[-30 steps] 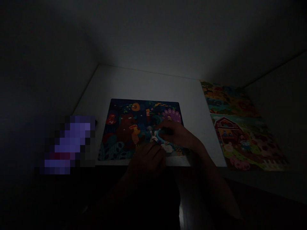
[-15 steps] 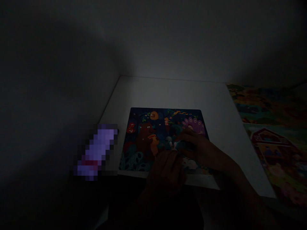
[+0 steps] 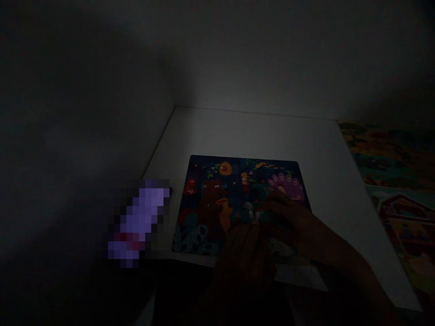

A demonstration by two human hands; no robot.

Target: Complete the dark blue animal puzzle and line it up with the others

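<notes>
A jigsaw puzzle board (image 3: 210, 203) with a dark jungle picture of a bear and a peacock lies on the white tabletop. Its lower right part sits under both hands. My left hand (image 3: 243, 253) rests at the board's lower middle, just below a small white rabbit figure (image 3: 254, 218). My right hand (image 3: 292, 222) lies across the board from the right, its fingers near the rabbit. The scene is very dark, so any piece in either hand is hidden.
The white tabletop (image 3: 244, 136) meets dim walls behind and to the left. A pixelated purple patch (image 3: 139, 222) lies left of the board. Colourful farm-picture puzzle boards (image 3: 390, 158) lie at the right, beyond the table's edge.
The view has swung, so the board sits further right and lower in the picture. The picture is darker. Both hands remain at the rabbit area.
</notes>
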